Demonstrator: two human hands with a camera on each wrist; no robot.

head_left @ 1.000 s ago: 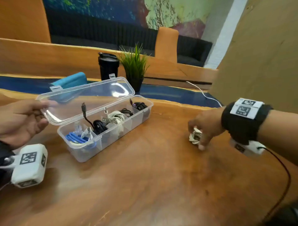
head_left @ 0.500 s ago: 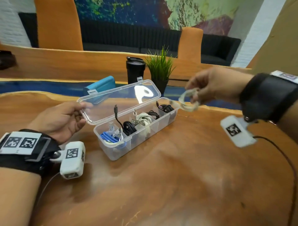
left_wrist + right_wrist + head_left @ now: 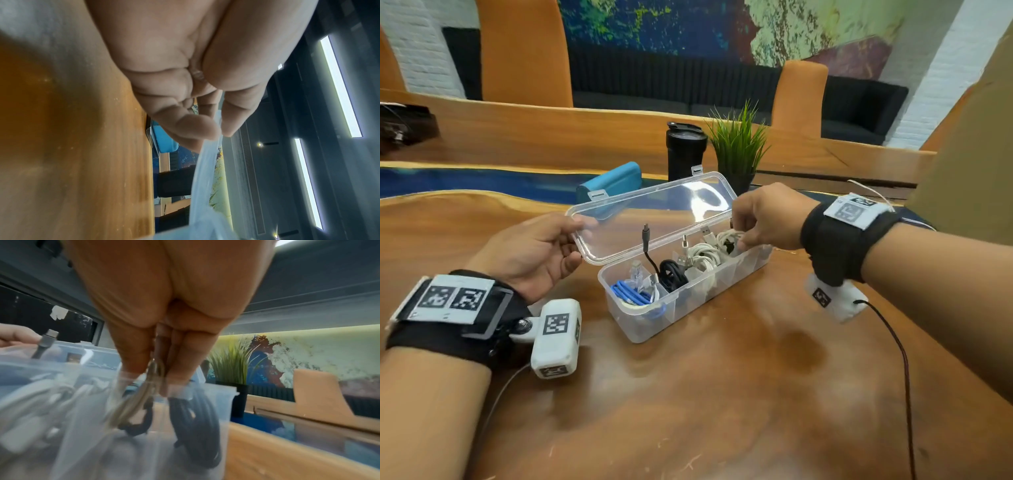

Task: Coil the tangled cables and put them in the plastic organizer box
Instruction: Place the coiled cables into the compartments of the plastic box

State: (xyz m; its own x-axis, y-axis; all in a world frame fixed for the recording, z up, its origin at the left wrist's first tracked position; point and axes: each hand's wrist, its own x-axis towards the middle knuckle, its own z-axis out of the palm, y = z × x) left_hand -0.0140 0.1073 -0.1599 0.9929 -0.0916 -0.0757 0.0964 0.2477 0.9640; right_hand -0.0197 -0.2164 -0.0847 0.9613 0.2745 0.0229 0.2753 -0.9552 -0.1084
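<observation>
A clear plastic organizer box (image 3: 690,310) stands on the wooden table with its hinged lid (image 3: 654,219) raised. My left hand (image 3: 541,250) pinches the lid's near-left edge (image 3: 218,128) between thumb and fingers. My right hand (image 3: 760,219) pinches a coiled white cable (image 3: 729,238) and holds it down in a far compartment; in the right wrist view the white cable (image 3: 135,404) hangs from the fingertips (image 3: 133,363) inside the box wall (image 3: 222,410). Other compartments hold a blue cable (image 3: 630,293), a black cable (image 3: 671,274) and white coils (image 3: 703,255).
Behind the box stand a black tumbler (image 3: 686,150), a potted grass plant (image 3: 738,147) and a teal case (image 3: 609,183). A thin dark wire (image 3: 900,359) runs from my right wrist camera across the table. A wooden wall rises at the right.
My right hand lifted the coiled white cable from the table at the right, carried it left and lowered it into the box. My left hand kept holding the lid up.
</observation>
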